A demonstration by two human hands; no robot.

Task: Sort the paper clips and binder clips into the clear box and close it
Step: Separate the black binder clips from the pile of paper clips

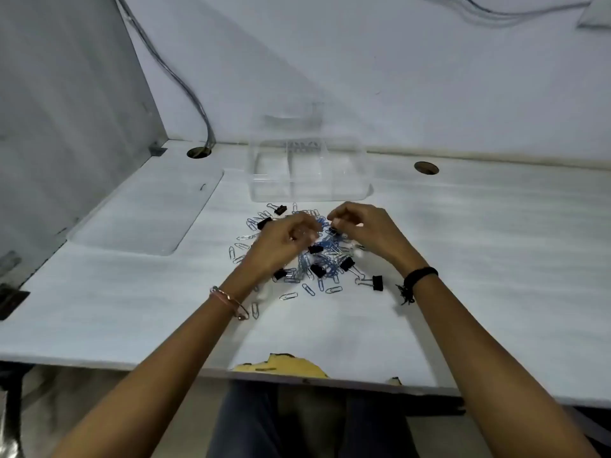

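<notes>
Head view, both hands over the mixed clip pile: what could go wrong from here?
1. The blue and silver wire paper clips lie tangled with the black binder clips, so a pinch may lift both kinds together.
2. The clear plastic compartment box is hard to see against the white table; a clip may land in the wrong compartment.
</notes>
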